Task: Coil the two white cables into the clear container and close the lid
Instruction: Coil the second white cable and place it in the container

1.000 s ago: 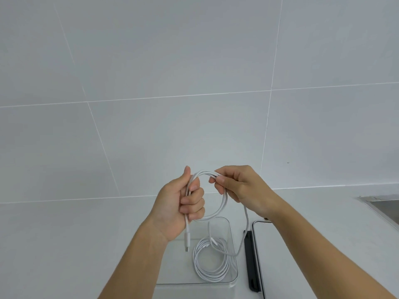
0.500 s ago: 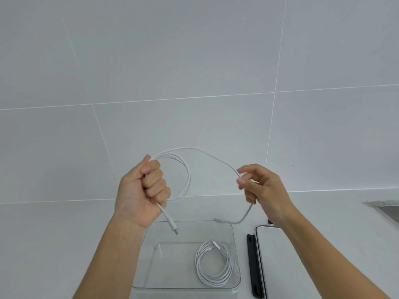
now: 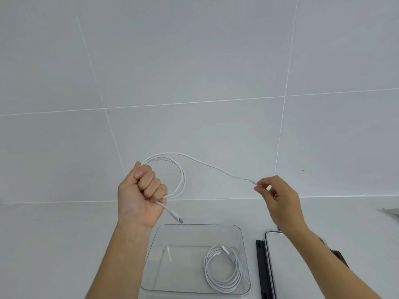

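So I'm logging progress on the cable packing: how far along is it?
About halfway. Done: one coiled white cable lies in the clear container. In hand: the left hand grips loops of the second cable, while the right hand pinches its free end, stretched out. Left: finish coiling, put it in, then fit the lid, lying beside the container.

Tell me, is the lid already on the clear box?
No, the clear container stands open, and its lid lies beside it on the counter.
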Available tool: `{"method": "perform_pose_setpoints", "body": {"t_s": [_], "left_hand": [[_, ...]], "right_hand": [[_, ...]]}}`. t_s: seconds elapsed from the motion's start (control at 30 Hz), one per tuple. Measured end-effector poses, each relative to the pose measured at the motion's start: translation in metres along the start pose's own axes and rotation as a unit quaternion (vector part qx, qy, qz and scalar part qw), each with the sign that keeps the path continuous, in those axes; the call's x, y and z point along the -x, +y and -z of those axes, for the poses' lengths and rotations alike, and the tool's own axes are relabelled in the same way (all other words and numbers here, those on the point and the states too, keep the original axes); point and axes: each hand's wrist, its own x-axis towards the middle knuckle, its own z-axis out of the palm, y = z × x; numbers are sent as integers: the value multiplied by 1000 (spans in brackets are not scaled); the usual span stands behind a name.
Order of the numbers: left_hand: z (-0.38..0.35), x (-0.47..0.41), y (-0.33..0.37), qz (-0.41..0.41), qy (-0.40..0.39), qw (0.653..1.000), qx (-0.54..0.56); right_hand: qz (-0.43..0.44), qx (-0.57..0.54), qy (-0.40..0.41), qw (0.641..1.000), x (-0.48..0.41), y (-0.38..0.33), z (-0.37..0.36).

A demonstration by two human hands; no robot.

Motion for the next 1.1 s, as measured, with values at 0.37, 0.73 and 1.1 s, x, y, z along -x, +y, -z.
{"method": "perform_pose_setpoints", "body": {"t_s": [0.37, 0.73, 1.1], "left_hand": [[-3, 0, -18, -27, 6, 974, -223], [-4, 14, -48, 35, -95, 898, -428], [0, 15, -32, 207, -192, 883, -374]], "right_hand": [[311, 213, -367, 851, 9, -61, 0], [318, 30, -240, 917, -1, -106, -1], [132, -49, -298, 944, -9, -92, -10]]}}
